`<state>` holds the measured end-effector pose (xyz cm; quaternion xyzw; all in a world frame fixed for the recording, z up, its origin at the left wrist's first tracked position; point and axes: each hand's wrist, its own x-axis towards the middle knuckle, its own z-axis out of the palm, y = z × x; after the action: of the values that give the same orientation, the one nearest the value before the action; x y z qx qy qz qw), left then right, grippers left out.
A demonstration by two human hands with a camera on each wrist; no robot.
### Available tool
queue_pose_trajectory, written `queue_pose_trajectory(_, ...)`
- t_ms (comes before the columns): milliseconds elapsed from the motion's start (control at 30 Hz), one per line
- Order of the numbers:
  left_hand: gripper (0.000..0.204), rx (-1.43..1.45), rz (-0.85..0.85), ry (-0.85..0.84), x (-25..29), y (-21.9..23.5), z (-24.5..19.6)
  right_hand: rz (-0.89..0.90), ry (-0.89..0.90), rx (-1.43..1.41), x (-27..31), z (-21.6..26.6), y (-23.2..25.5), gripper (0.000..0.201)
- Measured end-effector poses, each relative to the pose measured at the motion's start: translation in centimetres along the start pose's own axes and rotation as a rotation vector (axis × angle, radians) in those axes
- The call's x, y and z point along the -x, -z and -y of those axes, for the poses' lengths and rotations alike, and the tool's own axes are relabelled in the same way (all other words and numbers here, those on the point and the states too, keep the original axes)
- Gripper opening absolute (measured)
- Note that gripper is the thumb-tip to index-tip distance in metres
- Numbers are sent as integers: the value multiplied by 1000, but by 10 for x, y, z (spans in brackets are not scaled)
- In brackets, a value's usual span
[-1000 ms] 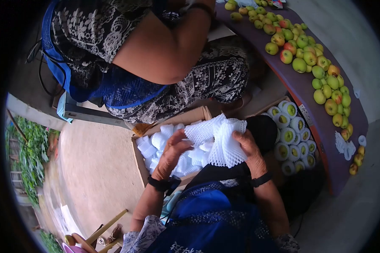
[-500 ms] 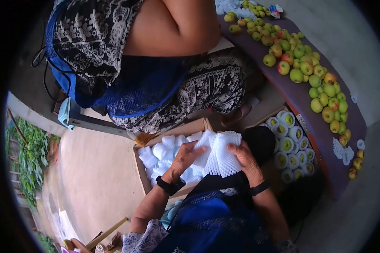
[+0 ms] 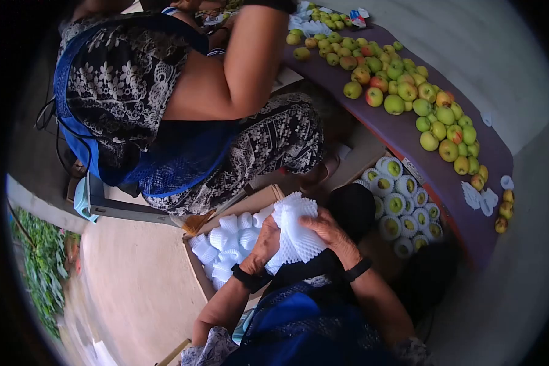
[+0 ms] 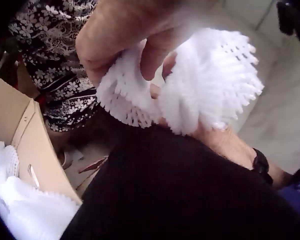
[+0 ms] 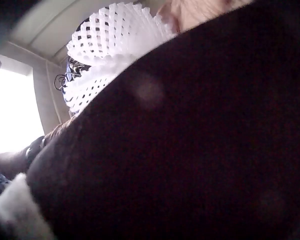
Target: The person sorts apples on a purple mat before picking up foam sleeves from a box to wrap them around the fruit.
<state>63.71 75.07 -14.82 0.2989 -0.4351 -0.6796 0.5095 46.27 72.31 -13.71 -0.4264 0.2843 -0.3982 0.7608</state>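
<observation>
A white foam fruit net (image 3: 300, 235) is bunched between my two hands over my lap. My left hand (image 3: 266, 241) grips its left side, fingers bent round the mesh. From the other side my right hand (image 3: 332, 233) pinches it, thumb lying across the top. In the left wrist view, the foam net (image 4: 210, 82) spreads into two frilled lobes below the fingers of the left hand (image 4: 127, 35). Lattice edges of the foam net (image 5: 117, 37) show in the right wrist view; a dark trouser leg hides much of the right hand there.
A cardboard box (image 3: 196, 263) of foam nets stands in front to the left. Net-wrapped apples (image 3: 395, 204) fill another box on the right. Loose apples (image 3: 407, 91) cover a long purple-topped table (image 3: 494, 161). Another person (image 3: 183, 116) sits close ahead.
My hands have come closer together, and the foam net is now more compact between them. The head view has shifted, and the other person's arm has moved.
</observation>
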Motion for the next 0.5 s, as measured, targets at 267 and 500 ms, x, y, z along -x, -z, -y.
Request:
queue_pose_trajectory(267,37,-81,-91,100,24,-10,-13,25,18,77,0,1,-8,45)
queue_pose_trajectory(500,35,531,-164,187,25,5,20,2,37,134,4,-1,-11,45)
